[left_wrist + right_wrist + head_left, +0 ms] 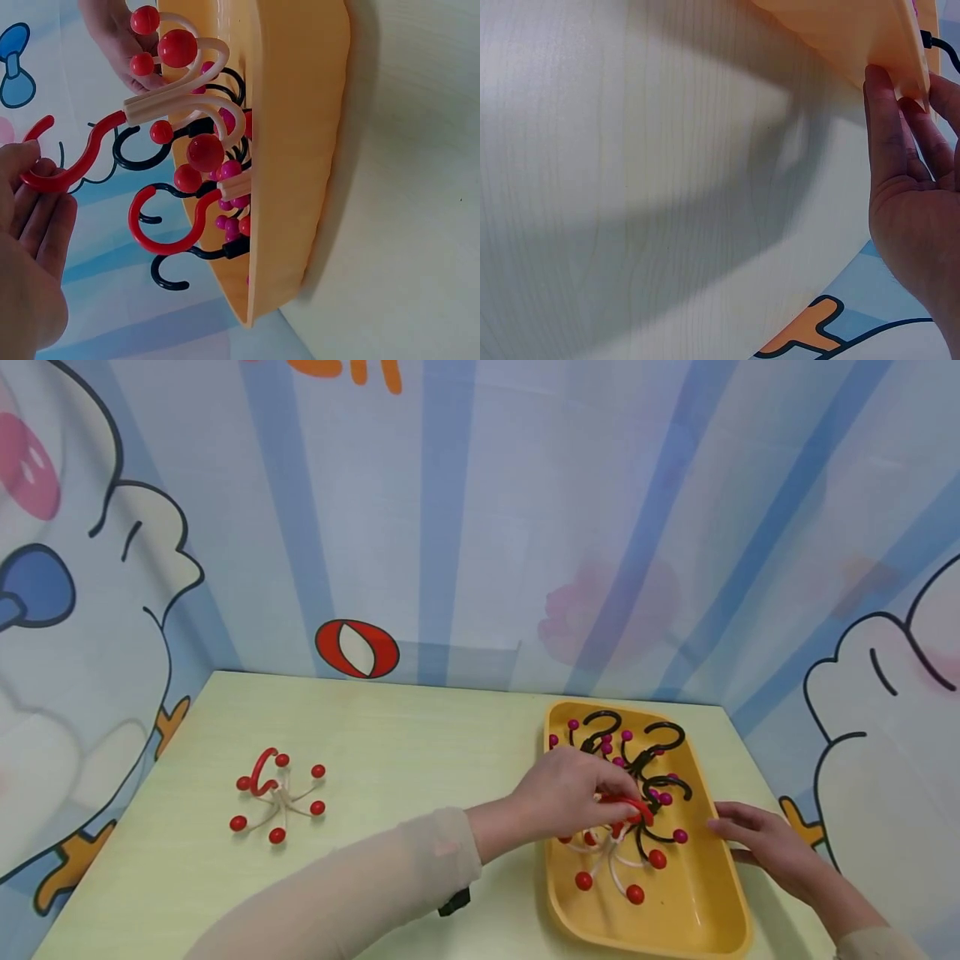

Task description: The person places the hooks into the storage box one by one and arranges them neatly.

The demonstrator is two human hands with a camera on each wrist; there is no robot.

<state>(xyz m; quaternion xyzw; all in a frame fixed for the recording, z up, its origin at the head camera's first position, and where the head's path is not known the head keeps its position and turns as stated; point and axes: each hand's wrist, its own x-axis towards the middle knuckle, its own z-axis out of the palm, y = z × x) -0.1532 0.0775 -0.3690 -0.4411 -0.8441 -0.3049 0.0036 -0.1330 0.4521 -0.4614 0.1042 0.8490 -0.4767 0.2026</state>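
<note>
A red-handled massager (626,814) is being lifted from the yellow tray (697,910), pinched by the left hand (562,793); the right hand (757,843), fingers straight, steadies the rim. Untangling is needed next.

Left hand (558,793) fingers' grip on red hook (626,804) partly hidden

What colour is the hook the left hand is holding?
Red hook, held by the left hand; clearest in the left wrist view.

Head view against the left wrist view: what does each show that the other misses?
Only the head view shows the lone red-and-white massager out on the table and the whole right hand against the tray's edge. Only the left wrist view shows the fingers pinching the red handle close up. Both show the yellow tray of tangled massagers.
</note>
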